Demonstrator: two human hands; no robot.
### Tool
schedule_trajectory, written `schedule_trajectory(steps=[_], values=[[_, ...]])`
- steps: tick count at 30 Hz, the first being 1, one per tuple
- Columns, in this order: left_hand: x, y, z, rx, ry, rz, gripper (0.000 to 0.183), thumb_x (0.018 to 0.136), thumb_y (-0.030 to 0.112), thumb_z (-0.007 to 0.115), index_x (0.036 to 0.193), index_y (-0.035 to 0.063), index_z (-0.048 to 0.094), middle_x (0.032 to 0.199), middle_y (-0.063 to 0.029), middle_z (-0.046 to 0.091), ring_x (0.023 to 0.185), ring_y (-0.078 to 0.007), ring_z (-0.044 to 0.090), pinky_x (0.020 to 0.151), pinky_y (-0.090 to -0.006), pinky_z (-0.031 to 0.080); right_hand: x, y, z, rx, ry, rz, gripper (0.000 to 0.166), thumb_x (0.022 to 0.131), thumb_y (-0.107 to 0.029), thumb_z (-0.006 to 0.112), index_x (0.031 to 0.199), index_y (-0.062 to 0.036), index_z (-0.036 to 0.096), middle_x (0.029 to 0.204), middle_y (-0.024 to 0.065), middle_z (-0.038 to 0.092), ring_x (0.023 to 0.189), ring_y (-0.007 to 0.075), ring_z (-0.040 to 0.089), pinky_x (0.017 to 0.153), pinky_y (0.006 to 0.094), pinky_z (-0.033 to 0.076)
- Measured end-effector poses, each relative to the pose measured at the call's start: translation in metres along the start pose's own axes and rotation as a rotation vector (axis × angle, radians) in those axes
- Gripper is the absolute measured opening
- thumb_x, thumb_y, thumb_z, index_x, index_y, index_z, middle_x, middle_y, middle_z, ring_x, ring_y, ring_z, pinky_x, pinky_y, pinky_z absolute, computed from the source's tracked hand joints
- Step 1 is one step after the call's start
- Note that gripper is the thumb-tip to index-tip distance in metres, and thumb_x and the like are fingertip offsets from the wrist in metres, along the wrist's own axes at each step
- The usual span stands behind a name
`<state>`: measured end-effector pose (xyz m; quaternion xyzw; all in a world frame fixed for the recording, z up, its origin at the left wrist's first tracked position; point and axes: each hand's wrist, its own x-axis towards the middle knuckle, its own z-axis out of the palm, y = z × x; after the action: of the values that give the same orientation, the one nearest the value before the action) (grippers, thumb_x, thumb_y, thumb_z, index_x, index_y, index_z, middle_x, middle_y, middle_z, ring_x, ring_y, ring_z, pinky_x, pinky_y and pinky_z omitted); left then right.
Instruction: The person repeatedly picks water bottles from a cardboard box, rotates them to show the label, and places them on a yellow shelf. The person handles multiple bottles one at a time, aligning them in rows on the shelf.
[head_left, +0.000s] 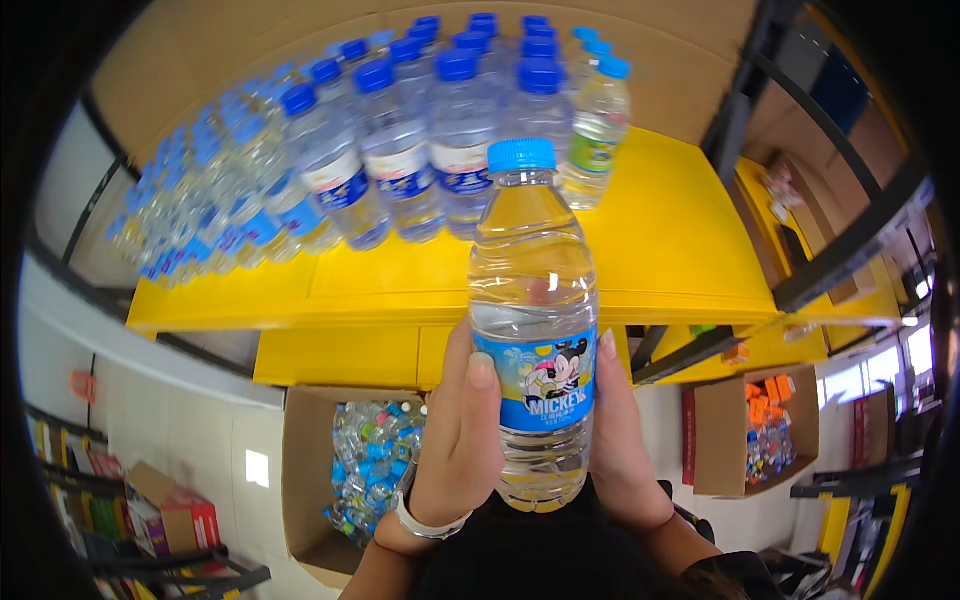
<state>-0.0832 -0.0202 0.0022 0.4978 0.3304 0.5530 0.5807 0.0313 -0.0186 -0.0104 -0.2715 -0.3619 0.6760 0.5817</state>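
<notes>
Between my two hands, close before me, stands a clear plastic water bottle (534, 315) with a light-blue cap and a blue label bearing a cartoon mouse. My left hand (461, 427) grips its left side, thumb toward me. On its right side rests my right hand (616, 435), fingers along the bottle. The bottle is upright and partly filled with clear liquid. Behind it, a yellow shelf (675, 225) carries rows of bottles. Dark-blue-capped bottles (397, 161) fill the middle, light-blue-capped bottles (255, 199) the left. A green-labelled bottle (596, 146) heads the right-hand row.
An open cardboard box (311, 465) full of plastic bottles (375, 457) sits on the floor at lower left. Another cardboard box (720, 442) at right holds bottles and orange packs (769, 397). A dark metal post (847, 232) edges the shelf. Cardboard (660, 45) backs the bottles.
</notes>
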Motion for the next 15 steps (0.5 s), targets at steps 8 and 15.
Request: schedule_trajectory(steps=[8, 15], values=[[0.017, -0.012, 0.047, 0.003, -0.056, -0.029, 0.042, 0.091, 0.026, 0.025, 0.121, -0.0032, 0.030, 0.114, -0.0140, 0.043, 0.105, -0.0185, 0.042, 0.090, -0.0278, 0.031, -0.012, -0.029, -0.029, 0.036, 0.119, -0.067, 0.046, 0.091, -0.033, 0.024, 0.123, 0.0003, 0.031, 0.116, 0.0108, 0.043, 0.105, 0.0150, 0.042, 0.091, 0.0277, 0.032], [0.022, -0.025, 0.048, 0.091, -0.035, -0.057, 0.043, 0.091, 0.027, 0.024, 0.120, -0.0036, 0.031, 0.108, -0.0145, 0.049, 0.098, -0.0184, 0.047, 0.085, -0.0283, 0.036, -0.009, -0.022, -0.042, 0.107, 0.156, -0.040, 0.045, 0.091, -0.032, 0.026, 0.121, 0.0006, 0.032, 0.114, 0.0107, 0.044, 0.104, 0.0148, 0.043, 0.090, 0.0277, 0.033]])
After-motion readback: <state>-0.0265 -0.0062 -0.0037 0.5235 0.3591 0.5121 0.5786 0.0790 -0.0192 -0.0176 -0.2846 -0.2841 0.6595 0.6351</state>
